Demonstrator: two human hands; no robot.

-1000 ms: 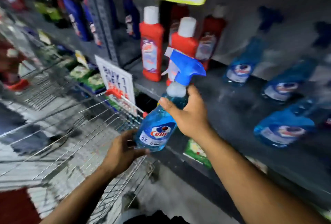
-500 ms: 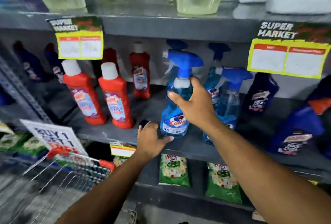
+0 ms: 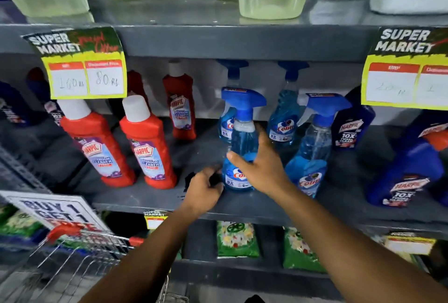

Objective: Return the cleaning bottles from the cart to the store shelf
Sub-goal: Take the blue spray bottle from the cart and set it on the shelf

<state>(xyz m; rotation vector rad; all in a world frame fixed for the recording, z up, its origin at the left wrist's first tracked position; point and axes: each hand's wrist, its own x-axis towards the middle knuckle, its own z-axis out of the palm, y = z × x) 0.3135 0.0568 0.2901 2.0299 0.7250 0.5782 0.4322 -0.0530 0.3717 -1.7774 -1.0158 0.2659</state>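
The spray bottle (image 3: 242,138) is gripped by the right hand (image 3: 264,169); the left hand (image 3: 206,191) is curled at its base, hold unclear. It should be stood flat on the desk (image 3: 145,198) before release.

A blue spray bottle (image 3: 242,140) stands on the shelf (image 3: 145,197), right hand (image 3: 264,169) round it, left hand (image 3: 203,191) at its base.

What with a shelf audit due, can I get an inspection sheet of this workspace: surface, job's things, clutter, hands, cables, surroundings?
Surface: grey shelf, middle tier, stocked.
Job's things: Colin spray bottle upright near the shelf's front edge; second Colin bottle to its right.
Clutter: nothing seen.
Hands: right hand wraps the spray bottle's body; left hand curled at its base, grip unclear.
Cables: nothing seen.
Surroundings: red Harpic bottles at left; price tag above them; cart lower left.
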